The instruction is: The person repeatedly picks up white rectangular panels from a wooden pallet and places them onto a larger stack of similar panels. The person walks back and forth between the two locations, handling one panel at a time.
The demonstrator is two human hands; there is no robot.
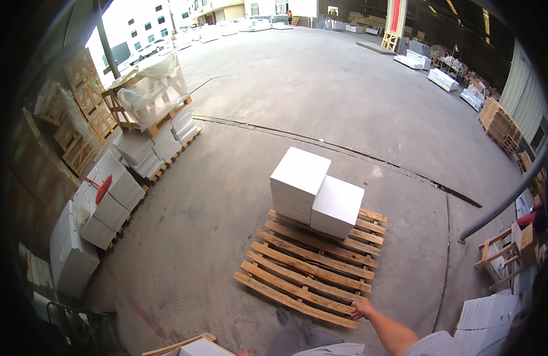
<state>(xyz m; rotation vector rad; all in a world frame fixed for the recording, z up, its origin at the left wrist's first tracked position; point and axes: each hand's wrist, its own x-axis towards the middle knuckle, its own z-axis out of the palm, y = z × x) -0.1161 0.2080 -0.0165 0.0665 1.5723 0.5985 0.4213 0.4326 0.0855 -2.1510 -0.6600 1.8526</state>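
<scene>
Right hand hangs just over the near right corner of the wooden pallet; fingers slightly curled, loosely apart, holding nothing. Can't tell if it touches the wood. Left hand barely in view at bottom edge, finger state can't be told; it sits next to a white box w/ a pale wood strip along its edge. Pallet: rough, weathered slats, gaps btwn them, lying flat on grey concrete floor. At pallet's far end, two stacks of white boxes, flat, square-edged, smooth faces; left stack taller. More white box stacks on pallets along left wall.
</scene>
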